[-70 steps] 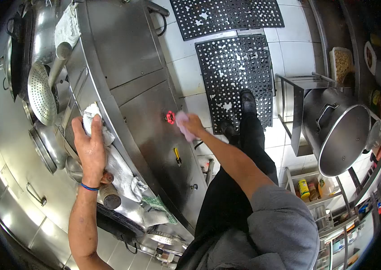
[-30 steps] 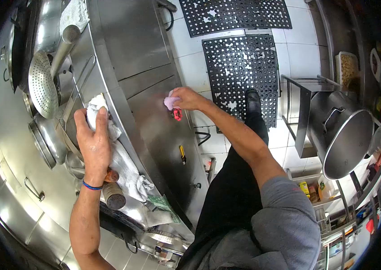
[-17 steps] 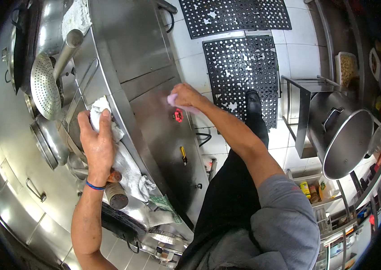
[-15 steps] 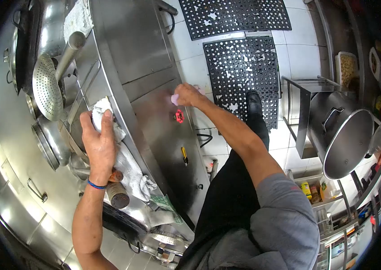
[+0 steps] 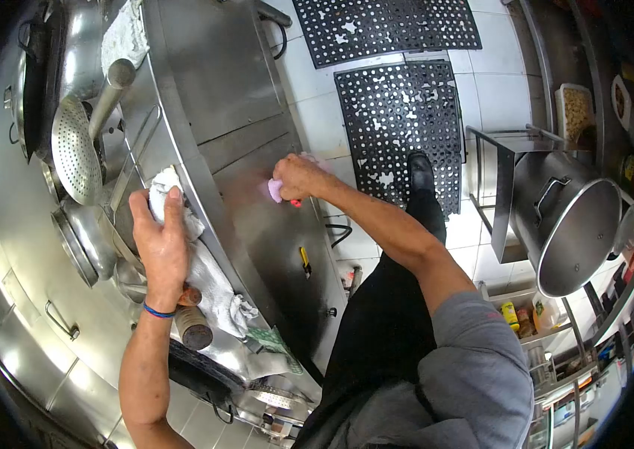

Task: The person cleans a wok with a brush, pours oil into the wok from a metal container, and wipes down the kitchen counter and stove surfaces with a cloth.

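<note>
My right hand is closed round a bunched pink cloth at the stainless steel front panel. Just under that hand, a red valve knob is mostly hidden. Lower on the same panel are a yellow-handled valve and a small black knob. At the counter edge, my left hand has a crumpled white cloth between its thumb and fingers. Another white cloth lies along the ledge beside my left wrist.
A perforated skimmer and metal bowls stand left of my left hand. Wooden-looking handles lie by my wrist. Black perforated mats cover part of the tiled floor. A large stockpot stands at the right.
My right hand has moved left and down along the panel with the pink cloth, now covering most of the red knob. My left hand stays on the white cloth.
</note>
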Demonstrator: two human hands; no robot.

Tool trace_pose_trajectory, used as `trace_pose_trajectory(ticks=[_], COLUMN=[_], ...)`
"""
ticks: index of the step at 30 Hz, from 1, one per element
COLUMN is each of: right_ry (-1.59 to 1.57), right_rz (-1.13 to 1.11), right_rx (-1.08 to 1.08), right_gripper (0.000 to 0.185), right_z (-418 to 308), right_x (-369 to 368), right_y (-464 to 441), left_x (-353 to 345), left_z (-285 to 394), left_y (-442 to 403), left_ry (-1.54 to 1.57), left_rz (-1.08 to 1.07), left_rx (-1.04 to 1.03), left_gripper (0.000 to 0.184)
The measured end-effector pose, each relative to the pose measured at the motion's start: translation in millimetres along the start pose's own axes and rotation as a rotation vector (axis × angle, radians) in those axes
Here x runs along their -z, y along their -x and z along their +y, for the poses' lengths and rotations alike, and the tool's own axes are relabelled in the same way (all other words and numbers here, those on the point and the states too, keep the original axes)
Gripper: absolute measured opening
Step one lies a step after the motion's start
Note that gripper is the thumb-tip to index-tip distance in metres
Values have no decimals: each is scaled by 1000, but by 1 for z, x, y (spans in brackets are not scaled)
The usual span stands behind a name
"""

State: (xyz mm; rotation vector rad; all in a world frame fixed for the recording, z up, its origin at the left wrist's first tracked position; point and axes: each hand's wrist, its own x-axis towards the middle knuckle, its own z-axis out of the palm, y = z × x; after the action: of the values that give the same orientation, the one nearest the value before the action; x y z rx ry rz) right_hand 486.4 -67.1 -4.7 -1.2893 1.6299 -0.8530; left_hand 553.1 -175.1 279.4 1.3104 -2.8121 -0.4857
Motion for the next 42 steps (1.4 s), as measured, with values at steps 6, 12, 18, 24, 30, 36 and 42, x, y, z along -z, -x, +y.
trace_pose_trajectory(ticks=[6,12,18,24,30,36,42], right_ry=[-290,-646,-516,-698,-840,-694,-724], right_rz=[248,553,593,676,908,1052,877], right_rx=[-241,-332,-394,-222,-214,-169,5], right_gripper=[30,36,40,43,38,26,57], right_z=[95,55,3,-85,-87,-45,-131], right_x=[-70,-141,-183,-134,-37,-9,-86], right_y=[-32,39,89,104,4,-77,45], left_x=[3,1,2,2,2,2,3], left_z=[1,-2,-2,-4,-1,-5,0], left_y=[0,2,0,0,1,-2,1], left_ry=[-4,19,-5,6,19,16,-11], left_rz=[-22,3,2,3,-4,11,10], left_rx=[29,17,0,-6,8,1,13], left_gripper=[33,34,34,33,34,32,32])
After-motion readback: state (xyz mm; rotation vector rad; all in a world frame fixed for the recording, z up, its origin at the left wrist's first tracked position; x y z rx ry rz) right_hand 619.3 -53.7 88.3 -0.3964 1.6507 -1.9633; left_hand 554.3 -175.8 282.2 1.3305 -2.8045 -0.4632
